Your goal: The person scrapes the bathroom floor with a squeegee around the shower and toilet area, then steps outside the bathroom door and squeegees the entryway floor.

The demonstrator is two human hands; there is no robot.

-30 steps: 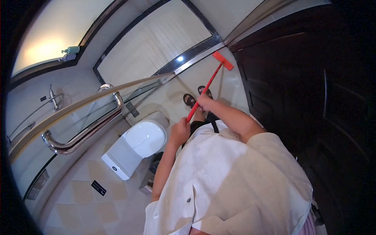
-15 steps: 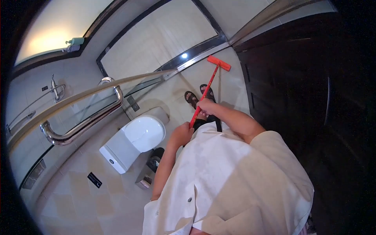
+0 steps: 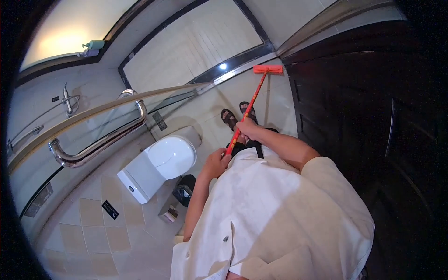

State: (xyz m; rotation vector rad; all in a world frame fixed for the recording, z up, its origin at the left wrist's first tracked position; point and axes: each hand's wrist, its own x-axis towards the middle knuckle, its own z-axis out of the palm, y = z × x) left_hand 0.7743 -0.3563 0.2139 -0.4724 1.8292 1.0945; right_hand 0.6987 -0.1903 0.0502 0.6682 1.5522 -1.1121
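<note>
Bathrm. floor (image 3: 281,109), pale tile: L hand (image 3: 216,164) & R hand (image 3: 247,129) clamped on red pole (image 3: 255,98), flat head (image 3: 268,69) upper ctr.; toilet (image 3: 170,156) ctr. left, dk. panelled door (image 3: 350,102) right.

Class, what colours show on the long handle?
The handle is red with yellow markings, clearest in the head view.

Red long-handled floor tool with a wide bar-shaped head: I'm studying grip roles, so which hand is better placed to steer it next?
Probably the right hand: it grips the red handle farther down, closer to the wide red head. The left hand is at the upper end.
</note>
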